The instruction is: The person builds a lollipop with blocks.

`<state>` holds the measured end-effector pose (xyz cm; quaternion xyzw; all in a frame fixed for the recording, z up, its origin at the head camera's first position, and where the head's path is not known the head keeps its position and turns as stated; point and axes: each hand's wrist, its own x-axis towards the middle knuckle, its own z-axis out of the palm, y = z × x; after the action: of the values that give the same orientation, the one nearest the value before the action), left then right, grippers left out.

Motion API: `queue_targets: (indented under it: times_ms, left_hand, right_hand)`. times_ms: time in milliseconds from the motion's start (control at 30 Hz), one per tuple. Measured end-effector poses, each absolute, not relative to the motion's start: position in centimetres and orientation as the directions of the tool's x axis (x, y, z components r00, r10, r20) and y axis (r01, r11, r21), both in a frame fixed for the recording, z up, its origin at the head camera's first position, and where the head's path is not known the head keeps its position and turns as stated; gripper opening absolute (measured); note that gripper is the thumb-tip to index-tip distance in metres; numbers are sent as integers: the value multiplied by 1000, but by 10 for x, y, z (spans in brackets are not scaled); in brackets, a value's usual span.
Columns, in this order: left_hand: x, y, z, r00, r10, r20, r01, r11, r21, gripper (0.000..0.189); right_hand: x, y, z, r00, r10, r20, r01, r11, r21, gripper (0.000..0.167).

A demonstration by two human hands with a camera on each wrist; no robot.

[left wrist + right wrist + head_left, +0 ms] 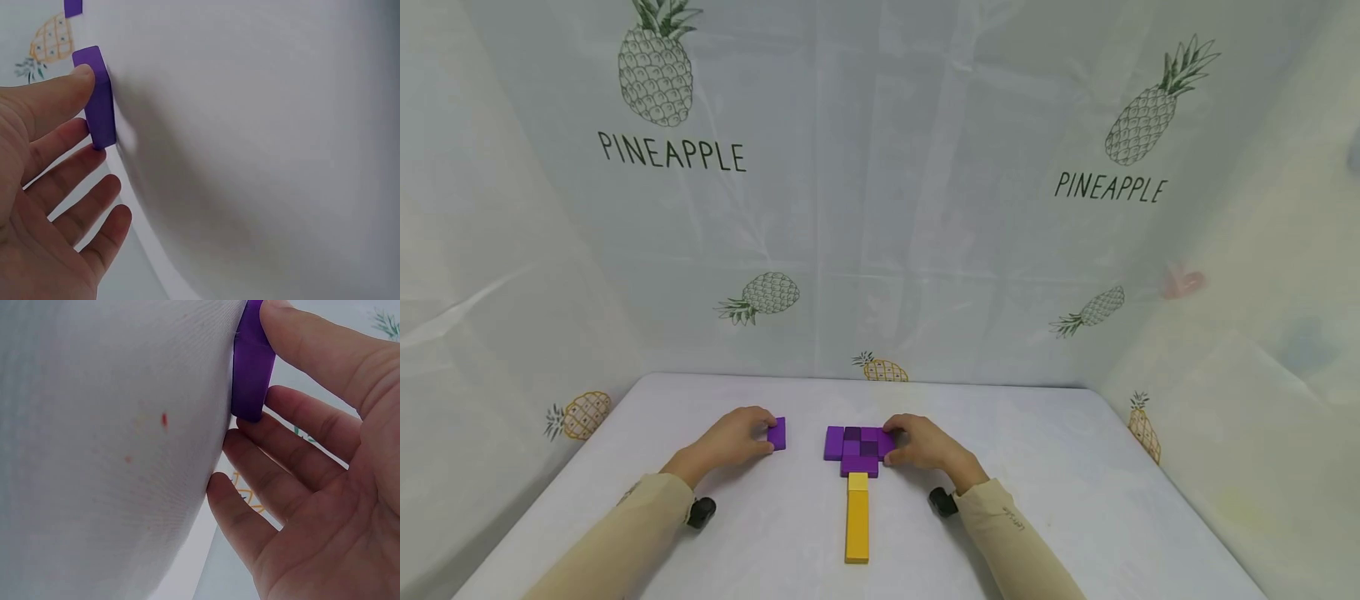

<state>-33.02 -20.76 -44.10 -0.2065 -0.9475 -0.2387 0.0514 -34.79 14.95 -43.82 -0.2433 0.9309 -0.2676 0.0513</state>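
My left hand (733, 440) pinches a purple rectangular block (777, 434) between thumb and fingers, left of the other blocks. The left wrist view shows the thumb at one end of that block (102, 115) and fingertips at the other. On the right, my right hand (928, 446) pinches another purple block (887, 442) by its ends, at the right side of a purple cluster. Small light and dark purple cubes (868, 449) fill the cluster's middle. A purple block (833, 443) flanks them on the left, and one (859, 468) lies crosswise below.
A small yellow block (857, 482) and a long yellow block (857, 527) run in line from the cluster toward me. All lie on a white tabletop (760, 533). A pineapple-print curtain (910, 208) stands behind the table and along its sides.
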Motion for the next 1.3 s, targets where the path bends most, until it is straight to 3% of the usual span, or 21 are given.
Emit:
queue_targets:
  times_ms: [267,567,767,1133,1300]
  left_hand:
    - [-340,-183,-438,-921,361,144,385,796,466,35]
    - [-346,-177,-439,-949,291,117,312,832,459,51]
    - [-351,-171,-438,-947,302,105,316,828,464,44]
    - [-377,-160,-439,-950,308,52,270,726,632,36]
    - [-382,-153,-436,-951,308,44,267,735,623,33]
  right_hand:
    - [-347,149,-437,-870,-491,41,-436,729,-527,49]
    - [-345,148,-434,-871,-491,36,-433,729,-531,49]
    - [-346,149,-435,-872,-489,31,-431,734,-524,49]
    - [-346,149,-435,-875,-484,24,-422,735,-532,48]
    - [-347,149,-435,-874,-486,25,-429,745,-512,48]
